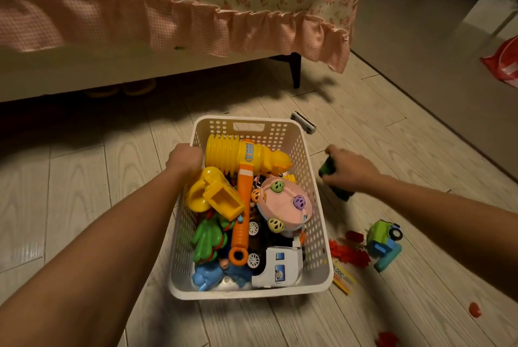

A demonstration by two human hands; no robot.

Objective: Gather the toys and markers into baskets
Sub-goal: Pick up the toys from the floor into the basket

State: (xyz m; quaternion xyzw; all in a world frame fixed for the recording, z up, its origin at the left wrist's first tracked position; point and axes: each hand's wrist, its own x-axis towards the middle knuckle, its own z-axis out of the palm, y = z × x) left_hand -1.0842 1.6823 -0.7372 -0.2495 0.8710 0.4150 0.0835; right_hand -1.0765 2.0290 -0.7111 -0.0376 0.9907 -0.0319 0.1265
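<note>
Now, left hand (183, 157): your fingers are curled over the far left rim of the basket (179, 237) and clamped on it, probably to stop it sliding while you load.
Basket: it stands on the floor (84, 178) between your arms, within reach of the loose things on its right.
Hammer (246, 157): it lies across the top of the pile, too long to sit lower.
Right hand (350, 171): it is wrapped round a dark green toy (326, 170) low beside the basket's right wall. A whole-hand hold suits its bulk.
Markers (343, 278): what look like thin sticks lie at the basket's near right corner, not yet gathered.
Truck (384, 237): it is tipped over on the floor, further right and just beside the red pieces (347, 252).
</note>
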